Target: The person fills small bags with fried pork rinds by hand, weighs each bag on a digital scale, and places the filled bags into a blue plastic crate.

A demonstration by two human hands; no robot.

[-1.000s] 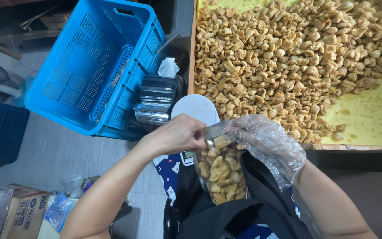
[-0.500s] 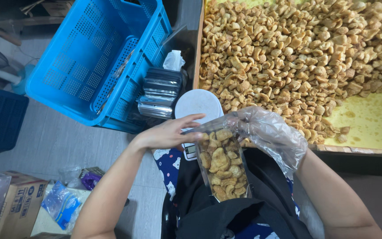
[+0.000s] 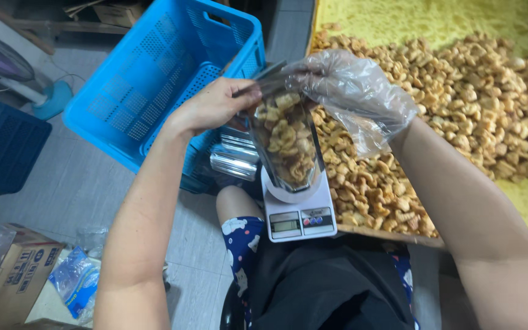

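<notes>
Both hands gripped the top edge of a clear pouch of fried snacks, centre frame. Left hand bare, fingers pinched on the pouch's left top corner. Right hand in a loose plastic glove, fingers clenched on the right top corner. Pouch bottom stood on a white kitchen scale just below. Snack pile covered the counter at right; blue crate upper left.
</notes>
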